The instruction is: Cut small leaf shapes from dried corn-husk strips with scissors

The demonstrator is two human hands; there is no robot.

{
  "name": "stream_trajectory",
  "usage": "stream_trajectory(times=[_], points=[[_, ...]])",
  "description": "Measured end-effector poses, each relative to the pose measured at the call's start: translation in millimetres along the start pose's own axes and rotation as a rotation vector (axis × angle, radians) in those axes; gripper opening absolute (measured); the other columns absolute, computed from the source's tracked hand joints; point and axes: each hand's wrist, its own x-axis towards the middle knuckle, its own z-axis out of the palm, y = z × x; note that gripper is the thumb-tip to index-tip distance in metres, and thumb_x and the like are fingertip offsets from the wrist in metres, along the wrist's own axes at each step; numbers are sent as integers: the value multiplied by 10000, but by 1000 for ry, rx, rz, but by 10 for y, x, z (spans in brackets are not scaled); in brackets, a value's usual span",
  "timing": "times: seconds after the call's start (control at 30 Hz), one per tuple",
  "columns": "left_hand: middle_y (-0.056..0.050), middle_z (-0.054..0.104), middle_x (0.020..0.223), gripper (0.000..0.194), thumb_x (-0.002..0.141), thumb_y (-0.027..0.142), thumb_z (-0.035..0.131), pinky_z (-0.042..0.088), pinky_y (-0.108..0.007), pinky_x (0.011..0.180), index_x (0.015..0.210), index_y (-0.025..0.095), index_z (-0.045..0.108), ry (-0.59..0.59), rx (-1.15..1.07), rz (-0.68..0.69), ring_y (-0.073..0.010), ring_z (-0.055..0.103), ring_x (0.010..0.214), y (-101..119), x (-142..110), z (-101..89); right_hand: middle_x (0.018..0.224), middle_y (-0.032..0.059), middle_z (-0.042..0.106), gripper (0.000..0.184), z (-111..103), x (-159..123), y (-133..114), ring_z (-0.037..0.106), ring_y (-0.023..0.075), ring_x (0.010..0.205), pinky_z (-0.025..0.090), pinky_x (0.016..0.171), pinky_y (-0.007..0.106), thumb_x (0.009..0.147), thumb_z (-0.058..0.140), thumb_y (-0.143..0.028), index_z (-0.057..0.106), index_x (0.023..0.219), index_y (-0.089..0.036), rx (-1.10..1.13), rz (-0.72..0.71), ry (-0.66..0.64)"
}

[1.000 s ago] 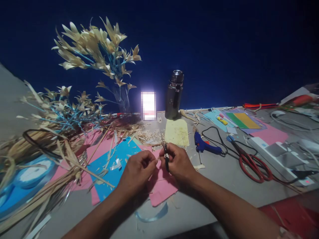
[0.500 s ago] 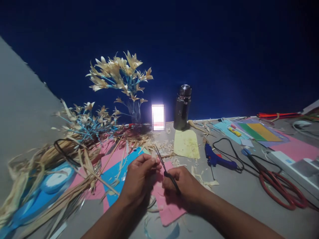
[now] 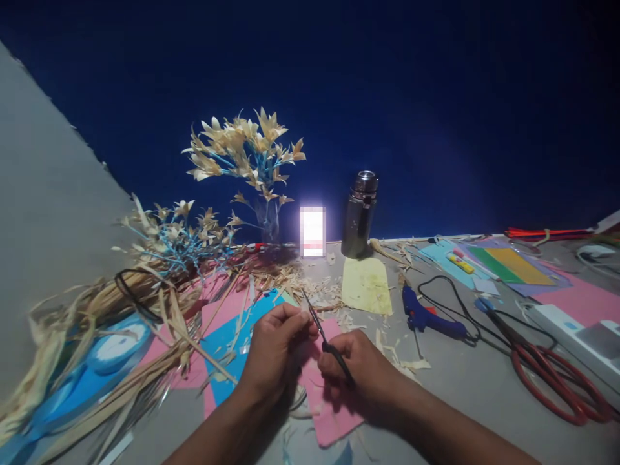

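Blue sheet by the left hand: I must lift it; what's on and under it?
Dry strips and scraps lie on the blue sheet; pink paper shows beneath its edges. What its middle covers is hidden.

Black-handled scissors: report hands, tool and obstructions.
Right hand gripping black-handled scissors. Left hand pinched beside blades, contents unclear. Pink paper beneath; blue glue gun to the right. Nothing seen blocking blades.

The black-handled scissors (image 3: 326, 341) now slant farther left than before.
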Motion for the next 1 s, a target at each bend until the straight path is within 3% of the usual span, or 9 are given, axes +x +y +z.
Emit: stream_trajectory(times=[0.33, 0.47, 0.7, 1.0], points=[[-15, 687, 569, 192, 644, 247, 825, 489, -223, 610, 609, 156, 660, 21, 21, 15, -134, 634, 572, 16, 13, 16, 426, 3, 561, 292, -12, 69, 130, 494, 100, 350, 306, 316, 172, 676, 733, -327, 539, 528, -166, 13, 3, 24], [-21, 694, 574, 199, 646, 252, 826, 482, -220, 613, 603, 155, 658, 1, 19, 10, -133, 632, 571, 28, 18, 11, 440, 9, 584, 244, -36, 93, 204, 461, 89, 339, 310, 318, 176, 697, 710, -282, 566, 545, -157, -13, -23, 24], [-19, 688, 579, 190, 681, 247, 813, 489, -220, 600, 607, 157, 663, -48, 12, 13, -134, 633, 571, 30, 29, -30, 406, -36, 504, 284, -44, 106, 246, 465, 95, 339, 337, 322, 180, 710, 722, -310, 534, 546, -173, -5, -30, 10], [-29, 683, 575, 209, 657, 245, 821, 488, -220, 594, 593, 153, 645, -35, 7, -23, -136, 627, 568, 54, 24, -8, 428, -45, 471, 295, 28, -12, 19, 462, 87, 345, 301, 317, 174, 695, 680, -343, 499, 525, -184, -41, 17, -9]])
